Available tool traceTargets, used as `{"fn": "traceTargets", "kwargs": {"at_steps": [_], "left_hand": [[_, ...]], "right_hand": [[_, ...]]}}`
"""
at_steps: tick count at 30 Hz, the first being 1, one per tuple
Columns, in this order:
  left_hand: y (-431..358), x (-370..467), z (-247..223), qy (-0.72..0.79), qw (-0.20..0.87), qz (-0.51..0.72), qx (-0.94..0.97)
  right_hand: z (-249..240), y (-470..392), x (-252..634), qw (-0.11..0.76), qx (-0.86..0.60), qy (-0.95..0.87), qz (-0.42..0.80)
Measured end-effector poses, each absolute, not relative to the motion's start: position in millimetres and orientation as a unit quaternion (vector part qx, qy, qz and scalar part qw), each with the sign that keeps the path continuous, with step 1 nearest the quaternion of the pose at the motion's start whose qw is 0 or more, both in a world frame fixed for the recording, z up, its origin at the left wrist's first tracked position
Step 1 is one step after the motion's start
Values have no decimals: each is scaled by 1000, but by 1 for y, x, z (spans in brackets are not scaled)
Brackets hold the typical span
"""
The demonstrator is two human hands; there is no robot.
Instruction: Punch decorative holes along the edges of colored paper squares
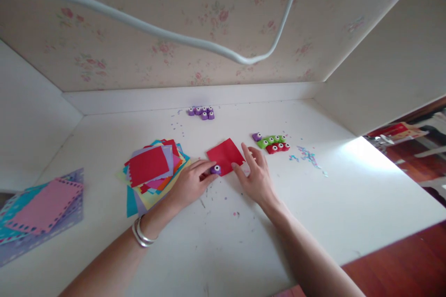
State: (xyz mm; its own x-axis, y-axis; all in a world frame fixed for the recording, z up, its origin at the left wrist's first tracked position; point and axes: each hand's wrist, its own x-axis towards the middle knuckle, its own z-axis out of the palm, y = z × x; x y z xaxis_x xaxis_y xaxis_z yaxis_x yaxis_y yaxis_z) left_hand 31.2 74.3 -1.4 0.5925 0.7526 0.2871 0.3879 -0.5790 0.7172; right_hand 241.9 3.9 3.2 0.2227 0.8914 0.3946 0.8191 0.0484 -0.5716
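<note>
My left hand (pixel 191 182) pinches a small purple craft punch (pixel 216 170) with a white-and-black button on top, between thumb and fingertips. The punch sits at the lower left edge of a square red paper sheet (pixel 226 150); whether the paper is inside its slot I cannot tell. At the sheet's right side, my right hand (pixel 258 180) has its fingers apart, with the thumb at the paper's edge. To the left of my left hand lies a stack of coloured paper (pixel 148 165) with a red sheet on top.
Purple punches (pixel 204 113) stand near the wall. Green punches (pixel 273 140) and red punches (pixel 278 147) are grouped on the right, by scattered confetti (pixel 309 157). Sheets with punched edges (pixel 45 206) lie far left. A white cable (pixel 195 42) hangs across the top.
</note>
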Motion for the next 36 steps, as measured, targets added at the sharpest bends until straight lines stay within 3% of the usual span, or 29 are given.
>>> {"fn": "traceTargets", "kwargs": {"at_steps": [7, 15, 36], "left_hand": [[75, 31, 3, 329, 297, 292, 847], [74, 32, 5, 327, 306, 293, 845], [73, 32, 11, 356, 337, 282, 825]], "right_hand": [[-6, 8, 255, 259, -627, -732, 62], [-8, 10, 252, 307, -595, -740, 63], [-5, 7, 250, 291, -614, -730, 76]]}}
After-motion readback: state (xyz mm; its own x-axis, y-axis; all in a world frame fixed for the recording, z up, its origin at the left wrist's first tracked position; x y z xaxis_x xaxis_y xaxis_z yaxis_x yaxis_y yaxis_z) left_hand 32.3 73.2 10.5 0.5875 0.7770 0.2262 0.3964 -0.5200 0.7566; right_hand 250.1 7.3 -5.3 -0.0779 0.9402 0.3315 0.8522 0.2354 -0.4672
